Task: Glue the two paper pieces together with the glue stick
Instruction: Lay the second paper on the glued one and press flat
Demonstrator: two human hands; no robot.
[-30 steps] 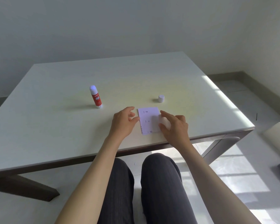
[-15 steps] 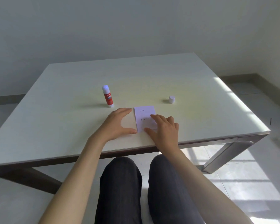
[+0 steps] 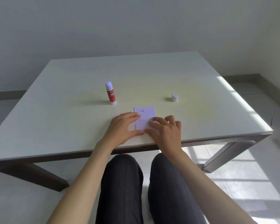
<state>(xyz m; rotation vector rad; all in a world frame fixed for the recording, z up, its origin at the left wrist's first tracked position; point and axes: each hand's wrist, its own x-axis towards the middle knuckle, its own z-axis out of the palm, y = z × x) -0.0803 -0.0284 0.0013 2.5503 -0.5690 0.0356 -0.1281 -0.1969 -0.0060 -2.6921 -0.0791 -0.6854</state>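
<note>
I've got the paper flat on the table, close to the near edge, and I can't tell whether it's one sheet or two stacked. My left hand rests at the paper's left edge, fingers spread and loose, fingertip on the edge and thumb at the near left corner, gripping nothing. My right hand lies over the paper's near right part, fingers lightly curled, tips pressing down on the sheet, not clenched around it. The glue stick stands upright, uncapped, behind the paper and to its left, apart from it. The cap sits behind the paper to its right, well clear of the stick.
</note>
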